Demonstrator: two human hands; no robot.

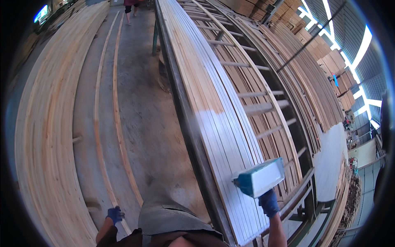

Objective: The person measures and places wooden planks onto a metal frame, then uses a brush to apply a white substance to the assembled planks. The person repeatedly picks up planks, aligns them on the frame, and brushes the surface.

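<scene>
My right hand [269, 203], in a blue glove, is closed on a boxy teal-and-white container [263, 177]. The container is tilted above long boards laid side by side on a rack. White coating [224, 144] covers the near part of these boards and runs further along their right side. Past it, bare pale boards [191, 70] show on the left. My left hand [115, 214], also blue-gloved, hangs low on the left with fingers slightly bent and apart. Nothing shows in it. Two thin wood strips [116, 123] on the floor are nearest to it.
A wide stack of long boards [49, 123] lies to the left. On the right runs a ladder-like frame [259, 109] with brown boards under it. Further right are stacked planks [300, 78] and wood piles [329, 61]. Another person [129, 6] stands at the far end.
</scene>
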